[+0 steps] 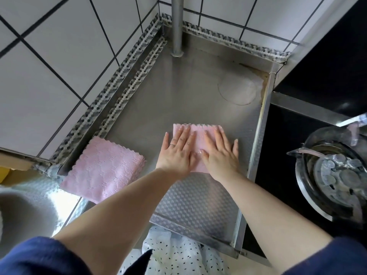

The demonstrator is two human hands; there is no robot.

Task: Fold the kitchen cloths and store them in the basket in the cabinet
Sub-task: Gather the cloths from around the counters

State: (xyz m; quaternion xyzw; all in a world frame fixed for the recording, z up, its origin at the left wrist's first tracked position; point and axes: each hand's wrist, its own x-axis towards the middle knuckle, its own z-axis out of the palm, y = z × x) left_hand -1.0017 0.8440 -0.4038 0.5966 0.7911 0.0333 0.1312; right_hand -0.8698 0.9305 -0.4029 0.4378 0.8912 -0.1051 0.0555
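Blue sleeves nearest; both palms flat on pink cloth.
Left hand, right hand spread open, gripping nothing; second cloth left; metal pot right, contents unclear.

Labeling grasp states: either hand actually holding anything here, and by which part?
Nothing is gripped. The left hand and right hand lie flat, fingers spread, pressing the folded pink cloth onto the steel counter. The second pink cloth lies untouched.

Dark navy sleeves pushed up — forearms bare; thin ring on left hand finger.
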